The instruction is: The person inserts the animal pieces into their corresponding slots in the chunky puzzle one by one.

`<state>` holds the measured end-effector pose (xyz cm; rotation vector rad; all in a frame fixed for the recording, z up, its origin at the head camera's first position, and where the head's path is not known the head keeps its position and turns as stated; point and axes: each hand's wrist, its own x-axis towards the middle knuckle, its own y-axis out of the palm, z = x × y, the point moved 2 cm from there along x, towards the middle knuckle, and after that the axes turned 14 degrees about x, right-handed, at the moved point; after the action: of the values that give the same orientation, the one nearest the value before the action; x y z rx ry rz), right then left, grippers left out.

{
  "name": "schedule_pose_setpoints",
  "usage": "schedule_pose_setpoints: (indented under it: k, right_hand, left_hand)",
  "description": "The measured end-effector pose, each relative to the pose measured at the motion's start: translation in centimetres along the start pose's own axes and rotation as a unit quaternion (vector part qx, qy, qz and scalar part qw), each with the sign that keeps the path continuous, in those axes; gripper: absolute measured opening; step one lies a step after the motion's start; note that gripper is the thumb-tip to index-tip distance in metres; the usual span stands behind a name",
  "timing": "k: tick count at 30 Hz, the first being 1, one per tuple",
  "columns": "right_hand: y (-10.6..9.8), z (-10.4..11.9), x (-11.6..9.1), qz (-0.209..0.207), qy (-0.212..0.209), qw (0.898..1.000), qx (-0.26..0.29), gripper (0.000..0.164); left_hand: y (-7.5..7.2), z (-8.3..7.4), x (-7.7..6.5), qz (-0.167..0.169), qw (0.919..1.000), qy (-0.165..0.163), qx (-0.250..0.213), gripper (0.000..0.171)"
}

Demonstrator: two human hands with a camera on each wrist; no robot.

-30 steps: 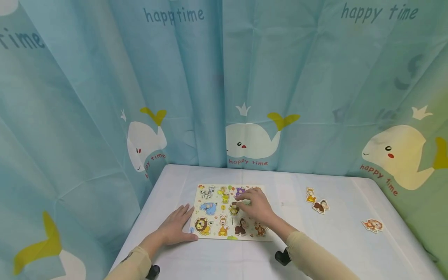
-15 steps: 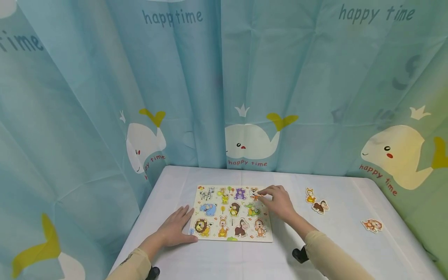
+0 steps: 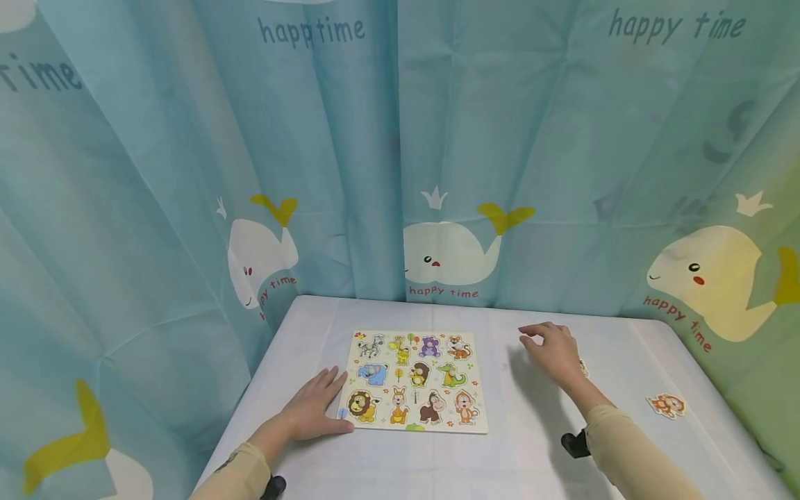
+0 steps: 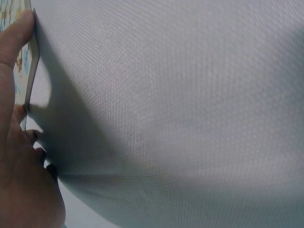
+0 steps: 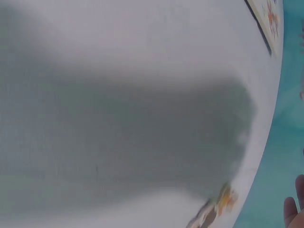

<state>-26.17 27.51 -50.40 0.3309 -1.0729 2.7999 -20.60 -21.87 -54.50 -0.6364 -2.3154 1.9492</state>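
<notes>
A cream puzzle board (image 3: 437, 428) printed with rows of animals lies flat on the table. My left hand (image 3: 315, 408) rests at its left edge, fingers spread, thumb by the near corner. The left wrist view shows that thumb (image 4: 18, 35) against the board's edge. Right of the board, my right hand (image 3: 553, 353) hovers with thumb and fingers apart, holding nothing. Beneath it a brown animal piece (image 3: 584, 368) is mostly covered. The right wrist view shows this brown piece (image 5: 206, 214) beside an orange kangaroo piece (image 5: 227, 199), both blurred.
A monkey piece (image 3: 666, 405) lies by itself farther right on the white table (image 3: 500, 479). Behind the table hangs a blue curtain (image 3: 350, 160) with whale prints.
My right hand has moved from over the board, past the tiger at its upper right corner, out to the loose pieces on the right. The left hand has stayed in place.
</notes>
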Motion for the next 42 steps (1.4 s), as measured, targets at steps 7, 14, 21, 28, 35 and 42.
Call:
schedule_pose_setpoints:
  k: [7, 14, 21, 28, 35, 42]
  right_hand:
    - [-2.4, -1.3, 0.2, -0.016, 0.008, 1.000, -0.007, 0.030]
    - [-3.9, -2.9, 0.8, -0.031, 0.029, 0.999, -0.032, 0.032]
    - [-4.7, -4.0, 0.6, -0.021, 0.049, 0.997, -0.062, 0.033]
    - [-4.4, -5.4, -0.2, -0.006, 0.079, 0.993, -0.085, 0.033]
    - [-3.9, -6.6, -0.5, 0.015, 0.119, 0.990, -0.080, 0.034]
    - [-3.5, -7.5, -0.6, 0.022, 0.137, 0.988, -0.070, 0.033]
  left_hand:
    - [-0.1, 0.1, -0.1, -0.001, 1.0000, 0.006, 0.003, 0.110]
    - [-0.1, 0.1, -0.3, -0.002, 1.0000, 0.004, -0.002, 0.110]
    - [-0.1, 0.0, -0.3, -0.003, 1.0000, 0.003, -0.001, 0.110]
    - [-0.1, 0.0, -0.2, 0.000, 1.0000, 0.005, -0.003, 0.111]
    - [-0.2, -0.1, -0.1, 0.003, 1.0000, 0.004, -0.006, 0.110]
    - [-0.3, -0.3, -0.2, 0.003, 1.0000, 0.002, -0.005, 0.110]
